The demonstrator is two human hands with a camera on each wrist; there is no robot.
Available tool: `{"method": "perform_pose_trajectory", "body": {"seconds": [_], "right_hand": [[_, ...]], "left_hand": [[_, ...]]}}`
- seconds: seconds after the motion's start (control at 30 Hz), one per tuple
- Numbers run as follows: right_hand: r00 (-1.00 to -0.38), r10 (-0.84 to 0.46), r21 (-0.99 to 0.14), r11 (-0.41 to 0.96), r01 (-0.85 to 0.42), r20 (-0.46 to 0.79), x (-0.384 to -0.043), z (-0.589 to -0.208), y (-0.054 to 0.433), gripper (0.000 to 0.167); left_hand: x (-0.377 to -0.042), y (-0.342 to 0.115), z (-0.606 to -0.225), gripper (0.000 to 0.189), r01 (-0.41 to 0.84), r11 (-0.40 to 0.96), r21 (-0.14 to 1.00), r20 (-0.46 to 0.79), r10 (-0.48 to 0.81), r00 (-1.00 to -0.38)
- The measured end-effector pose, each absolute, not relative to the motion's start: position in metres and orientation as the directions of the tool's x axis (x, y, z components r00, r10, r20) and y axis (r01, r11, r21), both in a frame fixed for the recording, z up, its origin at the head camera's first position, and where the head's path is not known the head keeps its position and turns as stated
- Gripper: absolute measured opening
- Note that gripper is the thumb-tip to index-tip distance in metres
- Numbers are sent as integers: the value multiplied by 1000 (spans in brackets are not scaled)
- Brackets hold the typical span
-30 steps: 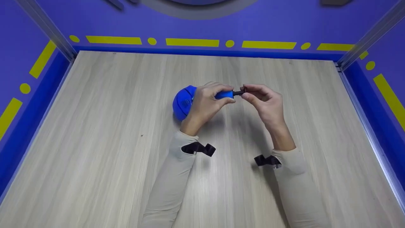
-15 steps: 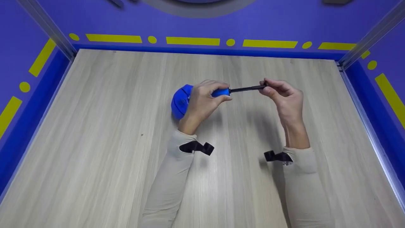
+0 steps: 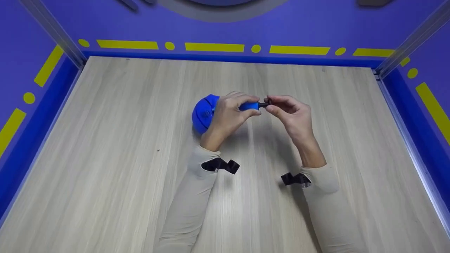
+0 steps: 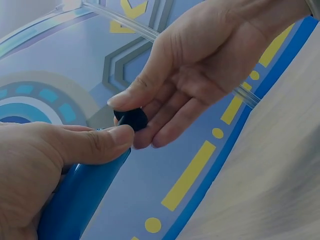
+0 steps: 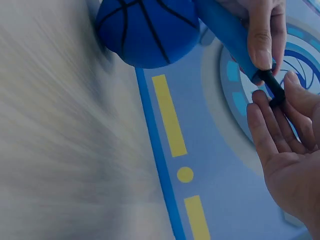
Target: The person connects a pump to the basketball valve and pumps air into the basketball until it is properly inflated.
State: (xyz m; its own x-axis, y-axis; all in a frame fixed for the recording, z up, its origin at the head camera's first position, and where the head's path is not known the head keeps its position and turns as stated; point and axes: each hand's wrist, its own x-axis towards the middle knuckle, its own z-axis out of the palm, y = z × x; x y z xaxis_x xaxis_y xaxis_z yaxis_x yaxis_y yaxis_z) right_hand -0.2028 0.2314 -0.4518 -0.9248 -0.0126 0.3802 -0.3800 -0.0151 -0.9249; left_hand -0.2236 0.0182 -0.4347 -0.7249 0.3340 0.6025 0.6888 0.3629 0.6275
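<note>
My left hand [image 3: 226, 114] grips the blue barrel of a hand ball pump [image 3: 250, 105], held level above the table with thumb and fingers wrapped round it. At the barrel's right end, my right hand [image 3: 294, 116] pinches the black plunger handle [image 5: 276, 101] between thumb and fingers. Only a short length of dark rod shows between handle and barrel. A blue basketball [image 3: 203, 115] with black lines lies just left of the pump, partly covered by my left hand. In the right wrist view the barrel leads back to the ball; their joint is mostly hidden.
The pale wood-grain table [image 3: 116, 158] reaches to purple-blue walls [image 3: 218, 31] with yellow markings at the back and sides. Metal posts [image 3: 52, 33] stand at the rear corners. Black camera mounts [image 3: 219, 164] sit on both sleeves.
My right hand first drew the handle out to the right, baring a long stretch of rod, then pushed it back left close to the barrel. My left hand kept its grip with little movement.
</note>
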Motion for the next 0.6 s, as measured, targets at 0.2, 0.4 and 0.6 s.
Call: {"method": "perform_pose_trajectory", "body": {"seconds": [0.2,0.4,0.6], "right_hand": [[-912,-17,-911,38,-411,410,-204,-446,251,26],[-899,73,-898,-60,-435,431,-203,-440,281,25],[-894,70,-884,-132,-448,443,-206,-439,281,25]], "left_hand": [[-225,14,-435,29,676,348,650,600,312,-737],[-226,9,-436,31,658,341,672,593,284,-753],[-224,8,-433,31,650,337,681,589,276,-760]]}}
